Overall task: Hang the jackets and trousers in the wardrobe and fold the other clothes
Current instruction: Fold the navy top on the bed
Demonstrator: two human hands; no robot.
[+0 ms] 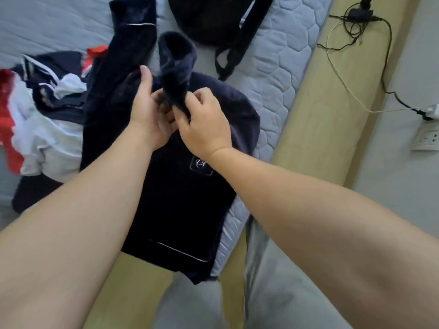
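Since the top lies flat at frame centre, hem overhanging the mattress edge, it appears laid out for folding. The hands meet at its chest. The left hand and right hand both curl fingers round the sleeve, which points toward the upper centre, probably to draw it across. An unsorted pile sits at left.
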